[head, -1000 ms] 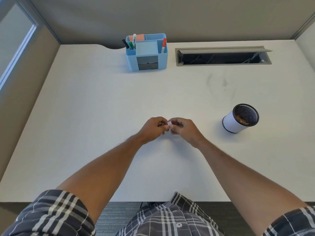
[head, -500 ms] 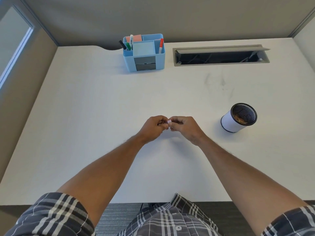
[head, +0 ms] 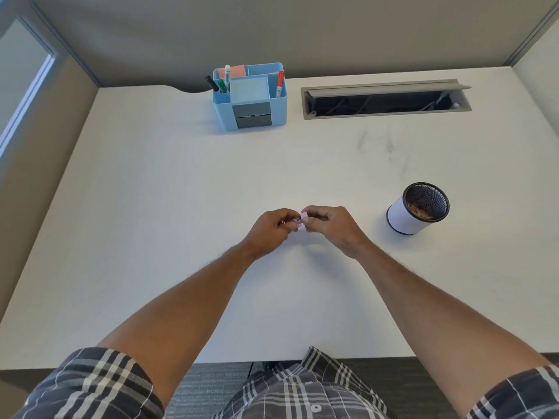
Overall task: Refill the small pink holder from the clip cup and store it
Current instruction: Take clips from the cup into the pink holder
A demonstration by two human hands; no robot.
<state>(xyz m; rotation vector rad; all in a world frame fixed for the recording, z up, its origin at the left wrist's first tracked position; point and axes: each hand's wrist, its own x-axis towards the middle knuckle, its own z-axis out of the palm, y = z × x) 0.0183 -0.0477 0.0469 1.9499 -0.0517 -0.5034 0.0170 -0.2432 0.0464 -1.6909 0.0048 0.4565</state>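
My left hand (head: 272, 229) and right hand (head: 331, 226) meet at the middle of the white desk (head: 151, 207), fingertips pinched together on the small pink holder (head: 301, 220), which sits between them just above the surface. Only a sliver of pink shows between my fingers; I cannot tell whether it is open or what is inside it. The clip cup (head: 419, 208), a white-sided cylinder with a black mesh rim, stands at about three o'clock from my hands, near but apart from my right wrist, with something brownish at its bottom. At twelve o'clock, against the back wall, sits the blue desk organizer (head: 251, 96) with markers upright in its rear slots. The open cable tray (head: 384, 99) lies at one o'clock.
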